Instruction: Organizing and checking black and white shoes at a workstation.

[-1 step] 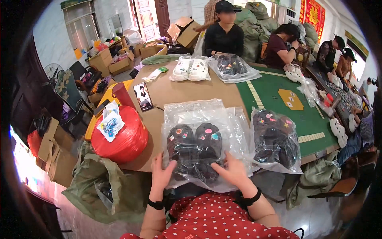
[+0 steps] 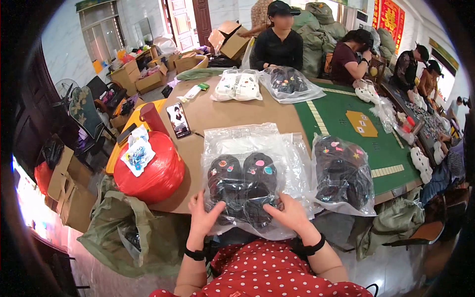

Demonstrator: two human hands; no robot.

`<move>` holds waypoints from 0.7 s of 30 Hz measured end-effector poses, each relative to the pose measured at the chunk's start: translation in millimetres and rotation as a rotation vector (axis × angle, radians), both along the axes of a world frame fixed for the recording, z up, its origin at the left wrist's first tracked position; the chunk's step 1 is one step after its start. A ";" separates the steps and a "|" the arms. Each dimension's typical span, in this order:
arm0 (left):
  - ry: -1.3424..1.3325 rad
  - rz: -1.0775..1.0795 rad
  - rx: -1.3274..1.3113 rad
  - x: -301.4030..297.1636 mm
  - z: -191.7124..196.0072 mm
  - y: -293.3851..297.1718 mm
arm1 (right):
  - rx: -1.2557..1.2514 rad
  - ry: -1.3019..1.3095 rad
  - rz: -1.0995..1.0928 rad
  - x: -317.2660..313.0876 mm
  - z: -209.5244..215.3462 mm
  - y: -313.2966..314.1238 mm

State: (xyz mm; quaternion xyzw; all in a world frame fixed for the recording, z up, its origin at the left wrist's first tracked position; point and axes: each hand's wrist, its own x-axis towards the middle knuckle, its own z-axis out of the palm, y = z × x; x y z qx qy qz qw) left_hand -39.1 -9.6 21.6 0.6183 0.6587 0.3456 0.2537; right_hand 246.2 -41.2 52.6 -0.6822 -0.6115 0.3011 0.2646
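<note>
Cardboard covers the near half of a big table, and green felt with pale lines covers the far right half. At the near edge lies a clear plastic bag holding a pair of black clogs dotted with small coloured charms, toes pointing away from the person. The left hand grips the bag's lower left corner, thumb on top and pressed against the left clog's heel. The right hand grasps the lower right part of the bag, fingers spread over the right clog's heel. Both wrists wear dark bands, and a red dotted top fills the bottom of the view.

Just right of this bag sits a second bag of dark clogs, resting on the felt near the table edge. A phone lies on the cardboard to the upper left. Beside the table's left corner stands a bulging red sack with a small packet on top, and an olive green sack slumps below it. At the far side lie a bag of white clogs and another bag of dark ones, in front of a seated person in black. More people sit along the right side, and cardboard boxes crowd the back left.
</note>
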 end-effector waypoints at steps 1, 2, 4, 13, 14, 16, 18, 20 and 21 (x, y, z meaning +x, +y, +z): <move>0.014 -0.018 -0.012 3.5 -1.0 -2.7 | -0.018 0.026 0.054 2.6 -0.2 -1.1; 0.028 -0.037 -0.023 4.5 -2.4 -5.0 | -0.036 0.052 0.107 5.4 -0.7 -2.4; -0.030 -0.085 -0.039 2.5 -3.7 -5.3 | 0.002 0.105 0.122 13.0 -15.4 -4.3; -0.224 -0.364 0.039 -10.0 10.4 -6.7 | 0.274 0.239 0.134 11.2 -37.9 -21.9; -0.284 -0.377 0.025 -13.2 7.9 -6.5 | 0.285 0.242 0.129 10.4 -35.7 -22.5; -0.345 -0.388 0.011 -13.7 7.2 -6.4 | 0.323 0.238 0.114 12.0 -35.3 -22.5; -0.632 -0.400 -0.028 -7.5 10.6 -9.6 | 0.359 0.234 0.101 12.5 -31.6 -22.3; -0.678 -0.410 -0.009 2.4 19.4 -11.0 | 0.376 0.303 0.019 13.3 -20.2 -21.3; -0.724 -0.422 0.013 6.6 21.4 -11.2 | 0.430 0.281 0.035 17.8 -24.3 -15.9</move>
